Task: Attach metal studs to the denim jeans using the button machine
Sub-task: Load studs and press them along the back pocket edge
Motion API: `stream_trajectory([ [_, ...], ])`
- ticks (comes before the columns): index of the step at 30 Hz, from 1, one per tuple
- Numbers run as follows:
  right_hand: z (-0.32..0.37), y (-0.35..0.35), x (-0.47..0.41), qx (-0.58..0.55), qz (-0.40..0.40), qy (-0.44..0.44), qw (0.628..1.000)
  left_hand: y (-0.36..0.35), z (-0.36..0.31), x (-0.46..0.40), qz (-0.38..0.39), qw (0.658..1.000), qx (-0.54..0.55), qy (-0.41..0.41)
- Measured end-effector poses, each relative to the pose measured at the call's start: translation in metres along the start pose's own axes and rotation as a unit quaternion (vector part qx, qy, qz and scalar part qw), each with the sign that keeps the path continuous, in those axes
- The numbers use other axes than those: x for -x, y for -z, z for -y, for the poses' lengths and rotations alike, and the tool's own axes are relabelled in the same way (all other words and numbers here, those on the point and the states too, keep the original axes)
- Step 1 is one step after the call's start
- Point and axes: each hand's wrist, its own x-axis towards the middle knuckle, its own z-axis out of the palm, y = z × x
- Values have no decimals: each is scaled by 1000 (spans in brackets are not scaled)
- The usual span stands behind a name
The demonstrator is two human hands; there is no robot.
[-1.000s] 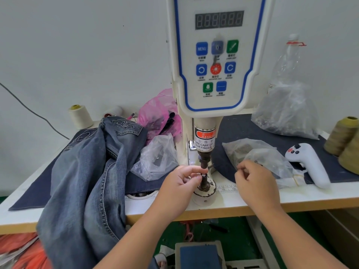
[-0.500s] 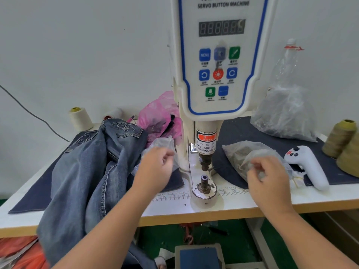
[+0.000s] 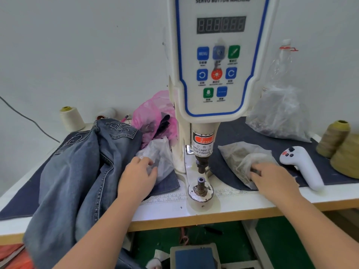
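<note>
Both hands have left the machine's post and spread apart: left hand (image 3: 137,176) now lies on the clear bag (image 3: 158,161) left of the button machine (image 3: 217,61), fingers curled into its plastic; right hand (image 3: 274,179) reaches into the stud bag (image 3: 240,158) on the right, fingertips buried, grip unclear. Between them the lower post (image 3: 201,184) stands upright with open room around it. Denim jeans (image 3: 77,175) drape over the surface's (image 3: 242,202) front edge at left, long axis running toward the wall.
</note>
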Motion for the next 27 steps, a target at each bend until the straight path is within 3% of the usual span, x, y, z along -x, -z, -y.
stream_trajectory([
  [4,9,9,-8,17,58,-16,998,-1,0,0,-1,1000,-2,-13],
  [10,16,4,-2,46,11,-44,998,-3,3,0,-2,1000,8,-15],
  [16,16,14,1,65,54,-21,996,-5,5,-2,-3,1000,10,-12],
  [27,20,24,10,128,6,0,992,-8,7,-3,-11,1000,10,-18],
])
